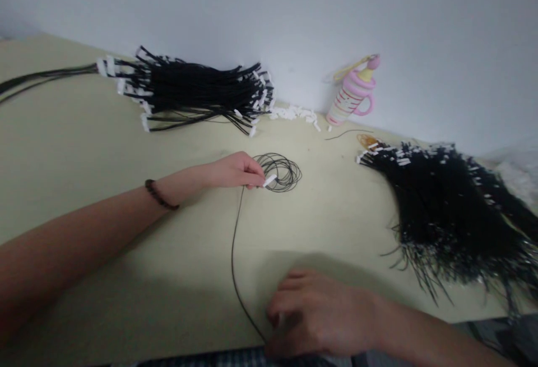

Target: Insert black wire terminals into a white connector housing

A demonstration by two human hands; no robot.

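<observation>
My left hand (241,171) pinches thin black wire beside a small white connector piece (269,180) that sticks out past the fingertips. A loose coil of black wire (290,172) lies on the table just right of those fingers. From under my left hand a single strand of black wire (232,255) curves down toward the front edge. It ends at the curled fingers of my right hand (313,314), which appear closed on it; this hand is slightly blurred and its fingertips are partly hidden.
A bundle of black cables with white ends (197,87) lies along the wall. Small white pieces (294,112) are scattered beside it. A pink bottle-shaped item (351,95) leans on the wall. A large pile of black wires (445,210) covers the right side of the table (168,300).
</observation>
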